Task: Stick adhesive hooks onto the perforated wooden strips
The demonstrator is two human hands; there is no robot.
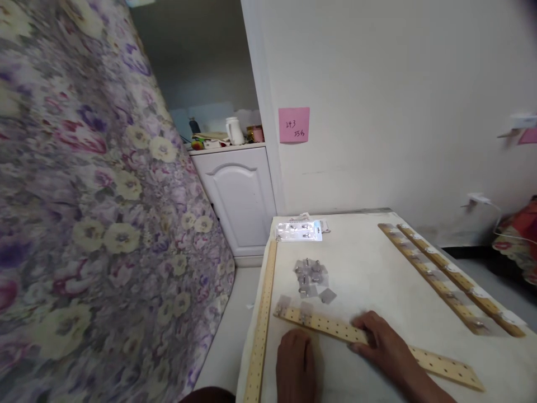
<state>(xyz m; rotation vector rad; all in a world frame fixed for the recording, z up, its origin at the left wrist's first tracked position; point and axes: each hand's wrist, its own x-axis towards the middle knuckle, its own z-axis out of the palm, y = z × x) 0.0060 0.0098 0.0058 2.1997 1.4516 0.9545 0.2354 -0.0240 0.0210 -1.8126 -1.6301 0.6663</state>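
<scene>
My right hand pinches a pale wooden strip with rows of small holes, which lies slantwise across the table; its thumb is on the near side and its fingers on the far side. Two clear square pads with small metal pieces, one of them a pad, sit at the strip's left end. Just below that end rests my left hand, its fingers curled inward; whatever they hold, if anything, is hidden. Beyond the strip lies a pile of clear pads with metal pieces, a single pad beside it.
Another holed strip runs along the left edge of the white-covered table. On the right lie two strips fitted with pads, a nearer one and an outer one. A clear package lies at the back left. A flowered curtain hangs at left.
</scene>
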